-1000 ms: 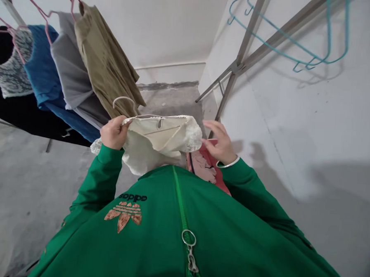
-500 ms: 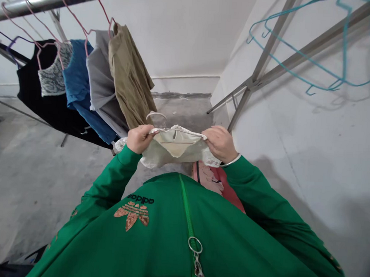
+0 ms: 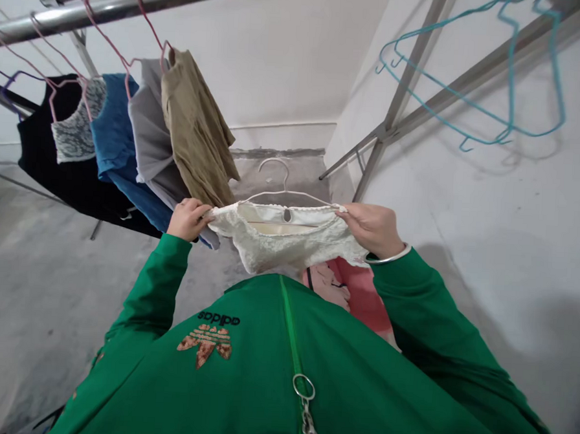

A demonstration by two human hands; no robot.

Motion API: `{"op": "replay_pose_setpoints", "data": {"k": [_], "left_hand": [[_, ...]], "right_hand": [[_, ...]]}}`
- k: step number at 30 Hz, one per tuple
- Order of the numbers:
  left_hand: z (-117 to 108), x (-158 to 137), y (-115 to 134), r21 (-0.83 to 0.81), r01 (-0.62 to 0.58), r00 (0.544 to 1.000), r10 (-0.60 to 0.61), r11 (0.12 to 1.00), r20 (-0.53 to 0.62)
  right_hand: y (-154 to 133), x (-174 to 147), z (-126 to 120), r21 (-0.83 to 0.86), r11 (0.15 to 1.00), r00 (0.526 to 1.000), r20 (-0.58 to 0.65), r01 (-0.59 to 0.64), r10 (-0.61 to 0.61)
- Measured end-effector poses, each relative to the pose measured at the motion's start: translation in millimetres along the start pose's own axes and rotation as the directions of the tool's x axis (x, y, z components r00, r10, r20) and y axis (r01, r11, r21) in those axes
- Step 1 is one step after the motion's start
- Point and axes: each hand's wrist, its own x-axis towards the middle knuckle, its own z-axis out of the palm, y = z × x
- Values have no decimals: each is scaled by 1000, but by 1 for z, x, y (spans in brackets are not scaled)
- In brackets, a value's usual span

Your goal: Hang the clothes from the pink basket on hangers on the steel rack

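A white lace top is stretched out in front of my green jacket. Inside its neck sits a pale clothes hanger, its hook standing up above the collar. My left hand is closed on the top's shoulder at the left. On the other side, my right hand pinches the opposite shoulder edge near the hanger's end. The hanger's lower bar shows through the neck opening; its ends are covered by cloth.
A metal rail at the upper left carries several garments, the nearest a khaki shirt. Blue hangers hang from a metal frame at the upper right. A pink container with cloth in it stands below my right arm.
My hands have moved apart and pulled the lace top wider. The hanger's hook has swung upright, and the front of the top now shows. The view has shifted slightly.
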Motion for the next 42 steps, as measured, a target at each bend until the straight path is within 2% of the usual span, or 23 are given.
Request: {"op": "replay_pose_setpoints", "data": {"k": [2, 4, 7, 9, 13, 15, 20, 23, 26, 30, 31, 33, 35, 37, 39, 42], "left_hand": [[0, 8, 13, -34, -68, 996, 66, 997, -56], [5, 20, 36, -96, -127, 991, 123, 987, -44], [17, 35, 69, -152, -43, 997, 52, 987, 55], [22, 41, 80, -176, 36, 998, -27, 984, 55], [15, 44, 80, -227, 23, 995, -45, 974, -92], [6, 46, 74, -227, 10, 990, -42, 974, -135], [-14, 49, 58, -182, -11, 980, -26, 983, -199], [-17, 49, 53, -172, -26, 980, -9, 985, -198], [-16, 51, 54, -175, -60, 987, 31, 983, -160], [-12, 52, 63, -176, -145, 984, 124, 974, -126], [-12, 52, 65, -170, -170, 981, 150, 971, -124], [-10, 52, 67, -152, -225, 971, 210, 962, -111], [-9, 53, 68, -135, -270, 960, 257, 953, -109], [-8, 55, 70, -125, -301, 951, 287, 945, -119], [-8, 58, 73, -116, -318, 942, 300, 941, -148], [-9, 58, 76, -65, -283, 930, 257, 957, -264]], "right_hand": [[-3, 2, 0, -8, 1000, 1000, 15, 9, -9], [-8, 5, 1, -10, 1000, 999, 40, 21, -20], [-10, 11, -1, 23, 1000, 997, 79, 17, -18], [-6, 15, -4, 84, 996, 992, 125, -7, -4], [15, 13, -8, 311, 942, 963, 268, -123, 37], [29, 7, -4, 388, 903, 955, 287, -186, 73], [53, -14, 0, 364, 889, 935, 314, -278, 164], [50, -16, -11, 327, 925, 968, 216, -195, 127], [33, -9, -20, 260, 966, 994, 111, -14, -16], [7, -7, -12, 120, 974, 965, 156, 195, -212], [4, -8, -9, 102, 972, 961, 159, 211, -225], [1, -11, -6, 170, 960, 955, 161, 222, -249], [-1, -11, -9, 339, 930, 947, 230, 139, -226], [-5, -10, -19, 503, 863, 903, 391, -46, -179], [-12, -6, -32, 584, 759, 816, 564, -288, -125], [-17, 2, -52, 566, 543, 685, 728, -620, 23]]}}
